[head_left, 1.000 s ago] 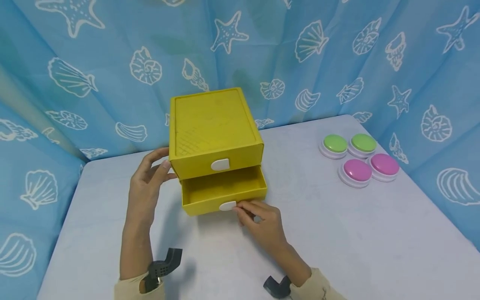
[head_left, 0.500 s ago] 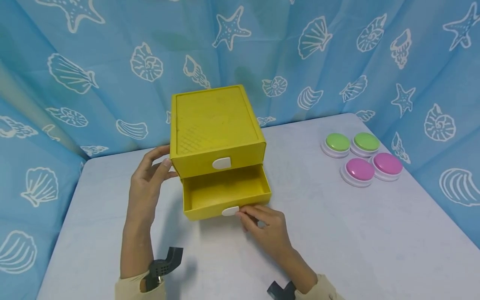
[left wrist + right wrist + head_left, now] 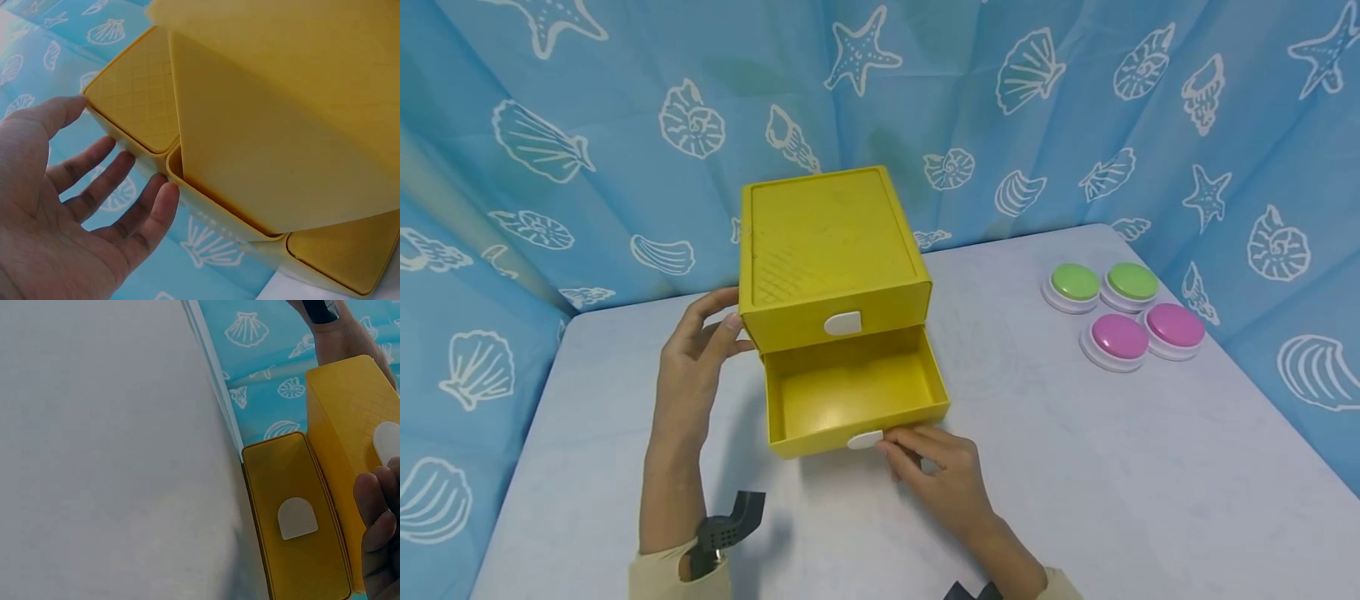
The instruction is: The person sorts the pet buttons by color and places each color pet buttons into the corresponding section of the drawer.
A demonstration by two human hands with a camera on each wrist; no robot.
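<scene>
A yellow drawer cabinet (image 3: pixel 835 233) stands on the table with one drawer (image 3: pixel 816 443) pulled well out, nothing visible inside it. My right hand (image 3: pixel 943 475) pinches the white handle tab (image 3: pixel 865 439) on this drawer's front between thumb and fingers. Against the cabinet's left side rests my left hand (image 3: pixel 692 358), the thumb near its front corner. In the left wrist view, the spread, slightly bent fingers (image 3: pixel 147 212) touch the edge. Another drawer front (image 3: pixel 297 465) with its own white tab (image 3: pixel 297 519) is flush with the cabinet in the right wrist view.
Two green push buttons (image 3: pixel 1075 283) and two pink push buttons (image 3: pixel 1120 337) on white bases sit together at the table's right. A blue shell-print curtain (image 3: pixel 955 100) hangs behind and beside the white table (image 3: pixel 1075 483). A black wrist mount (image 3: pixel 730 529) is on my left wrist.
My right hand has drawn the drawer farther out, toward the front, showing more of its inside. The left hand stays against the cabinet's side. The buttons have not moved on the table.
</scene>
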